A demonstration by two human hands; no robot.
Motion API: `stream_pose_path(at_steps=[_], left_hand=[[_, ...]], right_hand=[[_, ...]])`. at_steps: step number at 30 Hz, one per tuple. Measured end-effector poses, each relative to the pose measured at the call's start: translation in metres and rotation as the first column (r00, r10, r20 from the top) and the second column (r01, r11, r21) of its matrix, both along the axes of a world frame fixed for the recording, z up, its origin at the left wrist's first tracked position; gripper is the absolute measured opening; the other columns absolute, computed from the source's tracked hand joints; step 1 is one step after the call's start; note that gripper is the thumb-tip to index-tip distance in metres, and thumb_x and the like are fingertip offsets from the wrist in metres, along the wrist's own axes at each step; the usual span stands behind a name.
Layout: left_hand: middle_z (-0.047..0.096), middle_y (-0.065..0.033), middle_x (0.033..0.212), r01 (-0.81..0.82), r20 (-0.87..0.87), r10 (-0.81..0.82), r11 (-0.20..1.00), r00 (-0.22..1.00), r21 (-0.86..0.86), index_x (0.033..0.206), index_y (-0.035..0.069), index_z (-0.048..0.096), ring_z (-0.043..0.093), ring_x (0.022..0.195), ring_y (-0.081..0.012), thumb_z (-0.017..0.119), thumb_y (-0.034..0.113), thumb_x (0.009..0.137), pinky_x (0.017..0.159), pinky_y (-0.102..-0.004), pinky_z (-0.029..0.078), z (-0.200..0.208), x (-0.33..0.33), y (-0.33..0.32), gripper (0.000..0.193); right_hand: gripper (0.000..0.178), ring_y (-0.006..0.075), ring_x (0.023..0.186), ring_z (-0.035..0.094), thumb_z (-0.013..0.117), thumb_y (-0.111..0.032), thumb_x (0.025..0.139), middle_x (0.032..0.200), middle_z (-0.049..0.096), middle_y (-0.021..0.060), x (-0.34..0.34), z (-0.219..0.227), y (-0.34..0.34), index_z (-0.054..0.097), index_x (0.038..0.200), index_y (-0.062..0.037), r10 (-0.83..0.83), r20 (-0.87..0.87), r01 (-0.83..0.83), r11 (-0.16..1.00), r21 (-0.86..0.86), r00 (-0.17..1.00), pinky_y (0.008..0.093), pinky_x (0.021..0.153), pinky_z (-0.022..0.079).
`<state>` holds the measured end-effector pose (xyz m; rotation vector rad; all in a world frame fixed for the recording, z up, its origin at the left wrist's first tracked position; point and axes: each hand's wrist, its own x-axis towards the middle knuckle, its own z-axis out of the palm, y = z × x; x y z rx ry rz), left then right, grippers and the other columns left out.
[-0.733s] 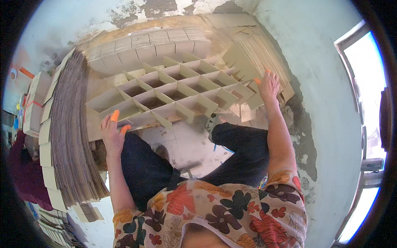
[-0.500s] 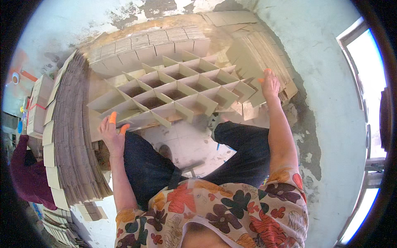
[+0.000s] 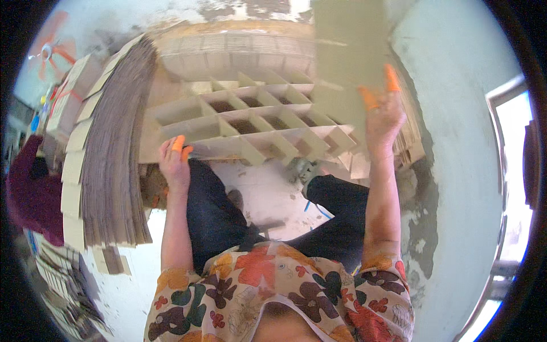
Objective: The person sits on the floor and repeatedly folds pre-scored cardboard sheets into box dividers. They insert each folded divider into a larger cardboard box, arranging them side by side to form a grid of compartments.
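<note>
A grid of interlocked cardboard dividers (image 3: 231,123) lies in front of me, its open cells slanting across the work surface. At its near left corner, my left hand (image 3: 175,162) pinches the edge of the grid with orange-covered fingertips. My right hand (image 3: 386,117), with orange covers on thumb and finger, grips the right edge of a long flat cardboard strip (image 3: 350,57). Raised and blurred by motion, the strip stands upright over the right end of the grid and hides what is behind it.
Packed cardboard pieces (image 3: 239,60) line the back of the surface. A tall curved stack of cardboard (image 3: 111,142) stands at my left, and another stack (image 3: 407,142) at the right by the wall. Beyond the left stack are a person's dark red sleeve (image 3: 37,199) and an orange fan (image 3: 54,51).
My right hand has lifted a cardboard strip off the right-hand stack and stood it up. My left hand stays at the grid's near left corner. The whole view has shifted.
</note>
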<state>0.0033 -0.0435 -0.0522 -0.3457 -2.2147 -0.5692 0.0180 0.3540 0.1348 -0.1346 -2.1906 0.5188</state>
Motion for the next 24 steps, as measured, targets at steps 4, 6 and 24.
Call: stream_pose_path(at_steps=[4, 6, 24], left_hand=[[0.065, -0.0124, 0.102, 0.052, 0.043, -0.058, 0.990, 0.997, 0.130, 0.104, 0.005, 0.062, 0.058, 0.095, -0.0304, 0.070, -0.006, 0.067, 0.079, -0.0369, 0.050, -0.006, -0.001, -0.001, 0.040], [0.064, -0.0128, 0.101, 0.067, 0.077, -0.083, 0.979, 0.994, 0.192, 0.102, 0.005, 0.062, 0.059, 0.093, -0.0306, 0.069, -0.007, 0.067, 0.078, -0.0364, 0.051, -0.006, -0.001, 0.000, 0.038], [0.065, -0.0123, 0.094, 0.111, 0.094, -0.140, 0.957, 0.986, 0.267, 0.095, 0.005, 0.061, 0.061, 0.086, -0.0296, 0.069, -0.003, 0.071, 0.074, -0.0353, 0.050, 0.005, 0.004, -0.002, 0.027]], right_hand=[[0.060, 0.0142, 0.068, 0.050, 0.075, -0.009, 0.075, 0.088, 0.063, 0.0155, -0.016, -0.006, -0.090, 0.052, 0.130, -0.0058, 0.529, 0.187, -0.483, 0.841, -0.245, 0.827, 0.0259, 0.068, 0.046], [0.055, 0.0192, 0.068, 0.056, 0.074, -0.007, 0.074, 0.082, 0.059, 0.0201, -0.019, -0.005, -0.127, 0.053, 0.124, -0.0017, 0.622, 0.247, -0.594, 0.783, -0.185, 0.743, 0.0315, 0.066, 0.047], [0.012, 0.0456, 0.081, 0.058, 0.058, 0.005, 0.072, 0.079, 0.058, 0.0295, -0.063, -0.028, -0.206, 0.053, 0.083, 0.0072, 0.728, 0.432, -0.768, 0.630, -0.115, 0.532, 0.0482, 0.069, 0.046]])
